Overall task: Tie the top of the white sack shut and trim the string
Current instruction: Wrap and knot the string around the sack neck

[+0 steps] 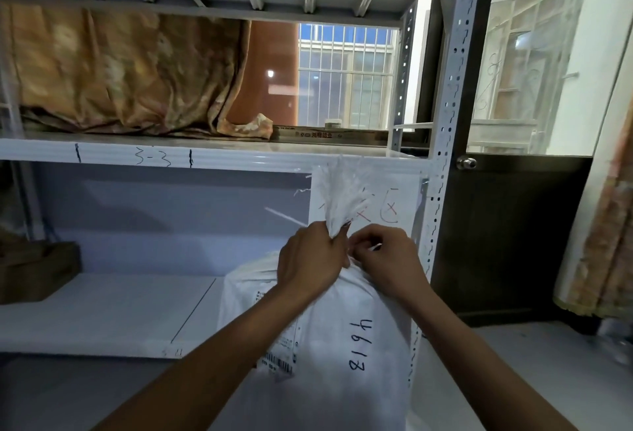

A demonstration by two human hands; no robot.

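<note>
Knot stage from the head view, I reckon, nothing trimmed yet; white sack point(329, 328) stands on the floor against the metal rack point(448, 142), its frayed top bunched and sticking up above both fists; left hand point(308, 259) is curled tight round the neck; right hand point(387, 259) sits just beside it, fingertips pinching a short white end, probably the string point(284, 216), which also trails up-left past the left fist; next move likely needs a firm pull to snug the knot, then a cutter; none visible
</note>
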